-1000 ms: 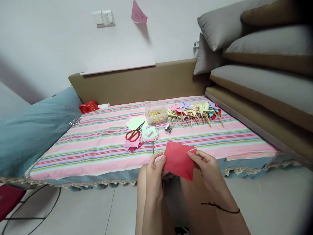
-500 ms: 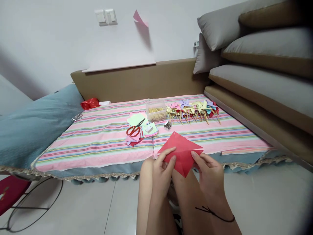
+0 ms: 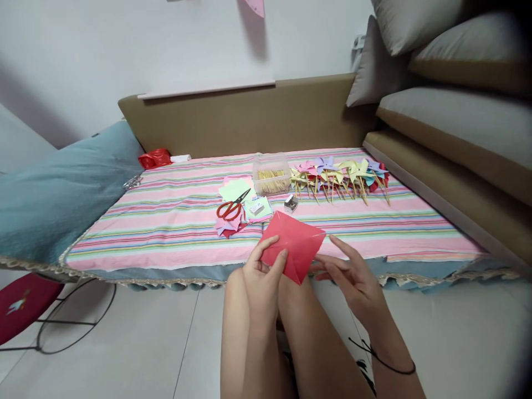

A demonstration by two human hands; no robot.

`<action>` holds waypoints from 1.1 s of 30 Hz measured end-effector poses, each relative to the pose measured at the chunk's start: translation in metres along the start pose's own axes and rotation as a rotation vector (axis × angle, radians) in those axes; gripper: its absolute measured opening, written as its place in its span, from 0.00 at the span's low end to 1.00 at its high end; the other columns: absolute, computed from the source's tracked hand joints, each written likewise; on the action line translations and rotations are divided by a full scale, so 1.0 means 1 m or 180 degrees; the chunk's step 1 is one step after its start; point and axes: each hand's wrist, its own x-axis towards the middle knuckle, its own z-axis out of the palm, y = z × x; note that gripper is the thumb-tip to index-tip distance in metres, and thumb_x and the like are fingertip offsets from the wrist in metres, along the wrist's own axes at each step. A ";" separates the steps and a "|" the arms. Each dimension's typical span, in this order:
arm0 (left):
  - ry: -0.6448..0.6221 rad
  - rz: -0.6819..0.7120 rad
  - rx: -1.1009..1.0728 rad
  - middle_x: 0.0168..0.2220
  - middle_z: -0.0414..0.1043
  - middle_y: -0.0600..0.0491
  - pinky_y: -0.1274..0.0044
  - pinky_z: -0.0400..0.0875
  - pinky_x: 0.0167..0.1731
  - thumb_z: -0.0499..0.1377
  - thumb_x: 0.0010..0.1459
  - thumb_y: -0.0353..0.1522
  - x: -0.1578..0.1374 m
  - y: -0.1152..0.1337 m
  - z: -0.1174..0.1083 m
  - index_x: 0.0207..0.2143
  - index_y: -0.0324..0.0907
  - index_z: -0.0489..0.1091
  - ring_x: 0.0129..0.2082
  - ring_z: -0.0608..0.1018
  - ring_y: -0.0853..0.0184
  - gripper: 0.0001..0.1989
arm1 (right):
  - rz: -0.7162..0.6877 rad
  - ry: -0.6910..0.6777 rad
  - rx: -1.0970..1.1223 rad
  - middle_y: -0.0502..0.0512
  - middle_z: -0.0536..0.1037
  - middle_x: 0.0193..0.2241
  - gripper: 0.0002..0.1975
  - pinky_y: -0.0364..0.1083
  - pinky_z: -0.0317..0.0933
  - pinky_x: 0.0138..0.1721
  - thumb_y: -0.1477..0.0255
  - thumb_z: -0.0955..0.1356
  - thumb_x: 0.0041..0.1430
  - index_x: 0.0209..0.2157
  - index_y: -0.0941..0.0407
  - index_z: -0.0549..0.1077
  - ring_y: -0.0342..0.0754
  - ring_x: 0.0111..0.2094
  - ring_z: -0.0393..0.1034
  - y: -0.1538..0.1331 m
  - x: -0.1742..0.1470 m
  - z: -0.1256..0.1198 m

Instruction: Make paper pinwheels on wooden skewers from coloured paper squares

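A square of red paper [image 3: 298, 241] with diagonal lines is held above my knees. My left hand [image 3: 262, 272] pinches its left side, thumb on top. My right hand [image 3: 355, 280] is beside the paper's right corner with its fingers apart; whether a fingertip touches the underside is hidden. Beyond the paper, red-handled scissors [image 3: 230, 210] rest on coloured paper sheets [image 3: 235, 190]. A small white box [image 3: 256, 208] sits on another paper stack. To its right stands a little open box [image 3: 291, 203] with dark bits inside.
A clear plastic box [image 3: 271, 185] of wooden sticks stands farther back. Several paper pinwheels [image 3: 353, 169] on sticks lie right of it on the striped cloth [image 3: 166, 221]. Stacked cushions [image 3: 453, 122] rise at the right. A red plastic bag [image 3: 155, 158] lies back left.
My right hand has let go of the red paper's right corner and its fingers have spread. The paper has tilted and moved left with my left hand. The view has shifted downward.
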 end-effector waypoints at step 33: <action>-0.0342 0.0136 0.0519 0.28 0.72 0.56 0.82 0.47 0.14 0.66 0.47 0.34 -0.015 -0.008 0.016 0.38 0.43 0.74 0.14 0.55 0.80 0.13 | 0.0233 0.1414 -0.0029 0.50 0.76 0.25 0.06 0.44 0.66 0.32 0.70 0.74 0.46 0.26 0.55 0.75 0.45 0.28 0.70 -0.004 -0.002 0.030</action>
